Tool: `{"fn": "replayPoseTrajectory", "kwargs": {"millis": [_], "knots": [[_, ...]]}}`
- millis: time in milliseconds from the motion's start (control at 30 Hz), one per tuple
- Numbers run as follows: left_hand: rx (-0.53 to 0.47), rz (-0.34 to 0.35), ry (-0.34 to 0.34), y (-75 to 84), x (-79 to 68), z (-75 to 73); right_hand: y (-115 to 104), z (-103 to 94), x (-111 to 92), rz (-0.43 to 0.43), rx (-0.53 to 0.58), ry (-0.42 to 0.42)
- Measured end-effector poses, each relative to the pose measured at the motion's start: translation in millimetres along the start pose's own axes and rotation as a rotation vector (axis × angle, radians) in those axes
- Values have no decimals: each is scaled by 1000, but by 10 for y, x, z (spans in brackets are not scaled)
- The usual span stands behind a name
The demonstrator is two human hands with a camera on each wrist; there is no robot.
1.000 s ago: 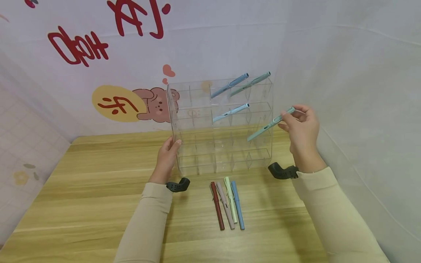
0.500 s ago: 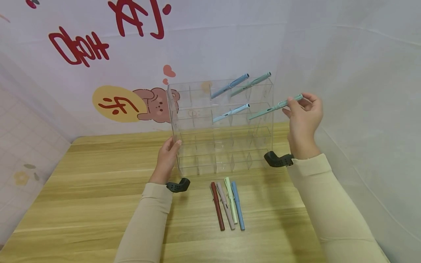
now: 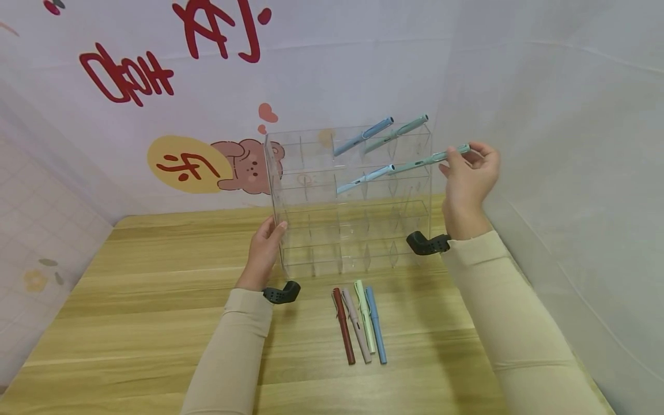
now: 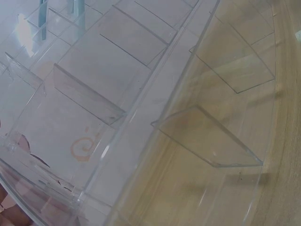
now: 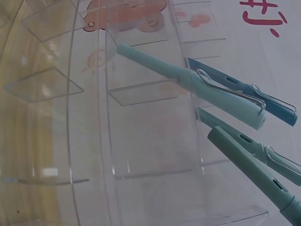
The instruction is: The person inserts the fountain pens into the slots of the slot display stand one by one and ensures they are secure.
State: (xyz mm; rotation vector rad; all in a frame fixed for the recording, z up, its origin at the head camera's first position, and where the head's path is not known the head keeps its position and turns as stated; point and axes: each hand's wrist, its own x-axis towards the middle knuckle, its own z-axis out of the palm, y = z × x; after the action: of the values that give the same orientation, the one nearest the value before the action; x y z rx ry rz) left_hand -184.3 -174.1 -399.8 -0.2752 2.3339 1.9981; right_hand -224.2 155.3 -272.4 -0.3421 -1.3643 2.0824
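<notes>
Your left hand point(image 3: 266, 245) grips the side wall of the clear rack point(image 3: 327, 253), thumb at the front edge. Hold that wall firmly, so the rack should not shift under a light push.

In front of the rack, four loose pens lie side by side on the tabletop point(image 3: 155, 300): dark red pen point(image 3: 344, 325), mauve pen point(image 3: 357, 325), pale green pen point(image 3: 365, 317), blue pen point(image 3: 376, 324).

In the rack, the dark blue pen point(image 3: 363, 136) and the grey-green pen point(image 3: 396, 134) lean in the top row; the light blue pen point(image 3: 365, 178) leans in the second.

The teal pen point(image 3: 427, 159) is at the rack's right side, slanting, its low end toward the second row. Whether that end is inside a compartment cannot be told.

Your right hand point(image 3: 471, 180) pinches the cap end, fingers narrow on the barrel. Aim the low end between two dividers — clear of the light blue pen — and lower it gently; clear plastic edges are easily misjudged.
</notes>
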Motion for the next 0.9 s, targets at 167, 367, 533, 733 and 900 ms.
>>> {"fn": "replayPoseTrajectory", "kwargs": {"millis": [167, 367, 533, 733, 900], "knots": [[7, -2, 0, 2, 1, 3, 91, 38, -19, 19, -13, -2], [11, -14, -1, -5, 2, -4, 210, 69, -78, 23, -19, -18], [8, -8, 1, -6, -2, -3, 278, 110, -119, 25, -39, -2], [6, -3, -2, -8, -9, -6, 358, 149, -183, 38, -55, -23], [2, 9, -5, -12, -6, -3, 415, 153, -216, 22, -72, -51]]}}
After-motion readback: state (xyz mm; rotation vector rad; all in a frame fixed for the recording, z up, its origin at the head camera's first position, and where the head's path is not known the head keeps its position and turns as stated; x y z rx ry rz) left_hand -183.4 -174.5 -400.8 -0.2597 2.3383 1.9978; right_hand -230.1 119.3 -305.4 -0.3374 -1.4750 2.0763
